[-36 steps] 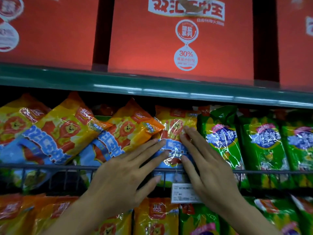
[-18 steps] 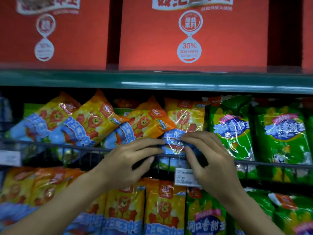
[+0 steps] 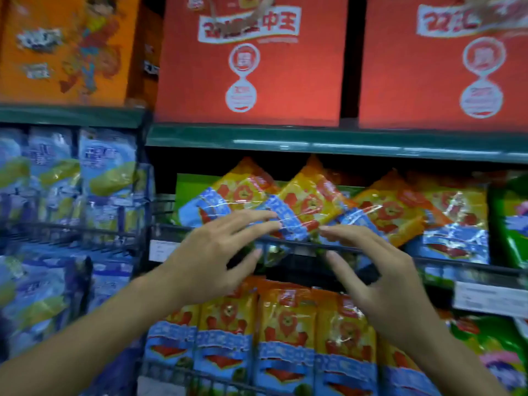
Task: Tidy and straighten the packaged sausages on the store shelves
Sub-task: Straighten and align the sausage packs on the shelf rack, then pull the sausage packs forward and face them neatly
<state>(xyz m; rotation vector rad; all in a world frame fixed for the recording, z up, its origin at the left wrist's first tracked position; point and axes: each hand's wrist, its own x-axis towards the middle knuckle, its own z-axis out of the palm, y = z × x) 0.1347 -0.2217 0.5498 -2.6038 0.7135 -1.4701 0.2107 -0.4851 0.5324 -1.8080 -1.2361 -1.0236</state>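
Yellow crinkly sausage packs (image 3: pixel 311 204) lean over the wire rail (image 3: pixel 445 262) — left hand (image 3: pixel 211 258) and right hand (image 3: pixel 380 275) spread wide, holding nothing.

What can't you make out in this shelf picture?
Head view only:
- Price tag print: blurred, too small.
- Tilted yellow packs' lower ends: hidden by both hands and the wire rail.
- Whether the left hand or right hand touches a pack: motion blur.

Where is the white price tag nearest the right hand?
Head view, right edge: the price tag hangs on the wire rail, right of the right hand, below the green packs.
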